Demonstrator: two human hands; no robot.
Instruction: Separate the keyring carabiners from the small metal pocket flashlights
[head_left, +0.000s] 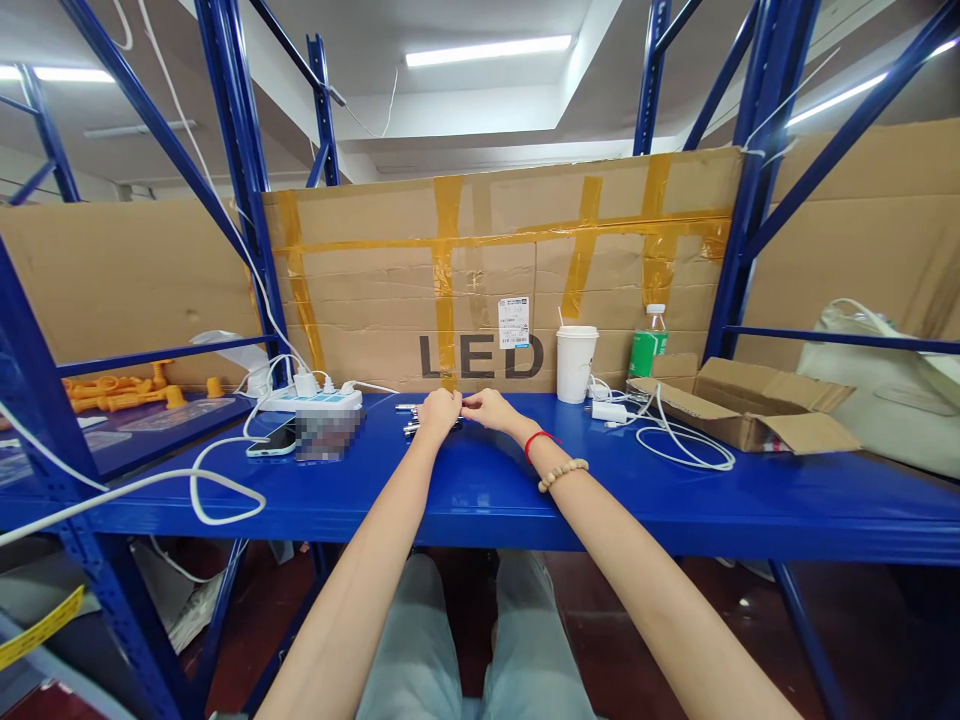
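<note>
Head view: nearest to us are pale trousers (416,640) and two bare forearms (375,560) reaching across the front edge of the blue counter (480,490). A red cord (529,446) and a beaded bracelet (562,473) circle the right wrist. Further in, the left hand (439,412) and the right hand (489,410) come close, fingertips beside fingertips, low over the counter; each grip has its fingers drawn in, but we cannot tell whether either is clamped on anything. We see small silvery pieces (410,429) on the counter, just left of the left hand and partly hidden by it. Farther left are a phone (271,441) and a white power strip (330,400); on the right, an open carton (739,430), a white charger (608,411), a lidded cup (575,365) and a green-labelled bottle (648,350). Behind them all, we find a taped cardboard sheet (367,300) printed "LED"
</note>
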